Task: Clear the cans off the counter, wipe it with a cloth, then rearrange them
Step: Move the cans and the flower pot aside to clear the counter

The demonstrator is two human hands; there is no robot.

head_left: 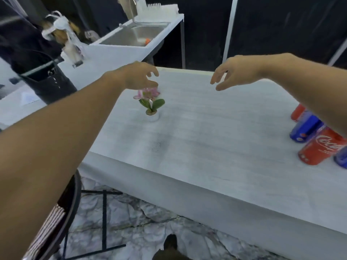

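Cans [317,139] stood at the counter's [206,139] 3 o'clock edge; left hand [139,76] and right hand [237,71] hovered loosely open, empty, toward 12.

Right forearm [309,91] hides the cans' [317,145] tops.

the tabletop [206,139] is pale grey-white with faint streaks like wood grain and a dim dark smudge near its middle. on it a small plant [151,102] has pink blossoms and green leaves in a white pot. at the right edge the cans alternate: a red can [297,112], a deep blue can [305,128], a red cola can [321,147] with white script lettering, and another blue can [341,158]. the sink [135,34] is silvery steel set in white, with an orange speck inside. the floor [140,222] is grey-white marble veined with dark lines.
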